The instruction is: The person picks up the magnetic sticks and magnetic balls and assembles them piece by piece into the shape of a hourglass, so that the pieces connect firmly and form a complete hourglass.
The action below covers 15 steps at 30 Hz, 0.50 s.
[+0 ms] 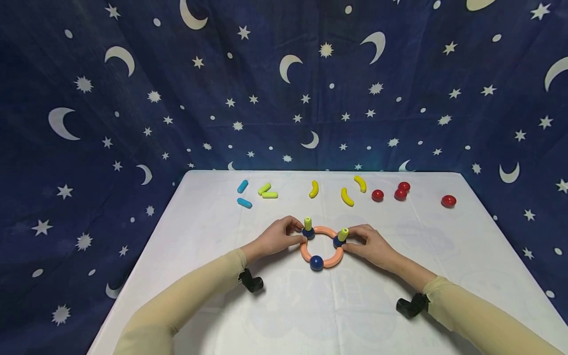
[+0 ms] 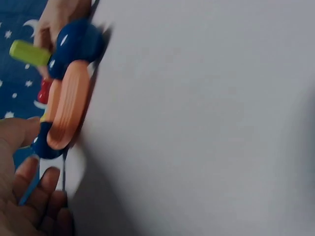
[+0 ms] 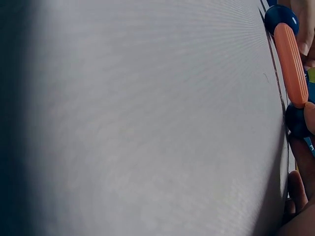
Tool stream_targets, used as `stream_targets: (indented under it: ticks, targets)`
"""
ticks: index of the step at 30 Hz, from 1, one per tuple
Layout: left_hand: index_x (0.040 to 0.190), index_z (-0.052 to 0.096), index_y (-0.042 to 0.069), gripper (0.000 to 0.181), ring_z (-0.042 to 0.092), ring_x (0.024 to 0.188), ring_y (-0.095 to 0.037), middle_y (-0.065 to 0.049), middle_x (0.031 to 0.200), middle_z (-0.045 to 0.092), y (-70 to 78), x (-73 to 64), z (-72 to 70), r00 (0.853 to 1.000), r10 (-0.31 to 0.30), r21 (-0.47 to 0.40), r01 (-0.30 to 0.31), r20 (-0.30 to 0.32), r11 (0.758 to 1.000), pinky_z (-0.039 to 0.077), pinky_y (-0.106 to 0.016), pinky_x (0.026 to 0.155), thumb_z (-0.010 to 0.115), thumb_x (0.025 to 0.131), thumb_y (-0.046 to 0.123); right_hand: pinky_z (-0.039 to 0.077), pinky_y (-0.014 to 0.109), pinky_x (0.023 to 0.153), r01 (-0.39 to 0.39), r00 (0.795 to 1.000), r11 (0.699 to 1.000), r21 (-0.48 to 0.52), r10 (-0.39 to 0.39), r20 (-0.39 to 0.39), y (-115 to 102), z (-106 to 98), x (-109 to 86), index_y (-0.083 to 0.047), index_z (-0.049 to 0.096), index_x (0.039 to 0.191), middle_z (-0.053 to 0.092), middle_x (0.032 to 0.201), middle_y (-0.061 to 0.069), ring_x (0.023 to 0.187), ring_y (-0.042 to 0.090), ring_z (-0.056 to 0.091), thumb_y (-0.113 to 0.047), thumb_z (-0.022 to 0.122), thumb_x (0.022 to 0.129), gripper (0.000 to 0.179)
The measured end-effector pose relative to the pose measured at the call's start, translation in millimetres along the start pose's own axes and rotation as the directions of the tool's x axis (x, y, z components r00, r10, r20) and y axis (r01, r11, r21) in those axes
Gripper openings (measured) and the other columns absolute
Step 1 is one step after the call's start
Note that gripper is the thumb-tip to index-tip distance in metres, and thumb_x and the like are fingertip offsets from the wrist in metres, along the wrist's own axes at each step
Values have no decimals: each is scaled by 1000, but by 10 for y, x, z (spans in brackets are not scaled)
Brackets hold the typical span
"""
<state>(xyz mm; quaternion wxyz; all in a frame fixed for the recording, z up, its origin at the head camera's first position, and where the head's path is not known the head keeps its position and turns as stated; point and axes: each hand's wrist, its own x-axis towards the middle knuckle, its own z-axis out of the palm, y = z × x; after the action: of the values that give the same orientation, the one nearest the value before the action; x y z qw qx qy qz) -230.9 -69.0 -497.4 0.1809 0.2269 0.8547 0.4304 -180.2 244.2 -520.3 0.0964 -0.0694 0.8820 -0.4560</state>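
Observation:
On the white table lies a ring of orange curved rods [image 1: 333, 259] joined by dark blue balls. Lime green sticks [image 1: 308, 223] stand up from the back-left ball [image 1: 307, 234] and the right ball [image 1: 339, 242]; the front ball [image 1: 316, 263] bears none. My left hand [image 1: 279, 236] pinches the back-left ball between thumb and fingers, its other fingers loosely bent in the left wrist view. From the other side, my right hand [image 1: 372, 245] pinches the right ball; the right wrist view has its thumb against that ball [image 3: 297, 120], beside an orange rod [image 3: 291, 66].
Behind the ring lie blue sticks [image 1: 244, 202], more lime sticks [image 1: 269, 195], yellow curved rods [image 1: 347, 197] and several red balls [image 1: 448, 201]. A dark blue cloth [image 1: 266, 88] with moons and stars hangs beyond the table's [image 1: 213, 222] far edge.

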Motion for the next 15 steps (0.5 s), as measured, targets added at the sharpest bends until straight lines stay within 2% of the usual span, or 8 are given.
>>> stream_targets:
  ticks: [5, 8, 12, 15]
  targets:
    - [119, 63, 13, 43, 51, 86, -15, 4, 104, 64, 50, -211, 95, 999, -4, 105, 8, -34, 994, 41, -29, 75, 76, 91, 44, 36, 58, 111, -8, 1000, 1000, -15, 8, -2, 2, 9, -6, -13, 71, 124, 59, 129, 8, 130, 32, 47, -41, 81, 88, 46]
    - [117, 62, 14, 53, 48, 83, -15, 1, 99, 60, 104, -326, 189, 998, 21, 200, -9, -61, 980, 40, -29, 72, 80, 85, 52, 36, 58, 111, -17, 1000, 1000, -26, 16, -6, 2, 9, -10, -13, 70, 125, 58, 131, 9, 131, 33, 47, -42, 80, 89, 48]
    - [118, 60, 15, 64, 47, 87, -14, 1, 101, 55, 166, -418, 330, 992, 78, 355, -38, -99, 934, 41, -29, 76, 81, 79, 61, 36, 60, 111, -25, 1000, 999, -41, 24, -13, -11, 9, -10, -13, 70, 126, 58, 132, 10, 132, 34, 46, -44, 79, 89, 49]
    - [118, 59, 15, 69, 46, 90, -12, 4, 105, 53, 196, -441, 402, 987, 96, 431, -32, -128, 902, 43, -30, 80, 81, 76, 66, 37, 60, 110, -15, 1000, 999, -41, 15, -10, -33, 16, -6, -12, 70, 126, 58, 131, 10, 130, 34, 47, -43, 79, 90, 49]
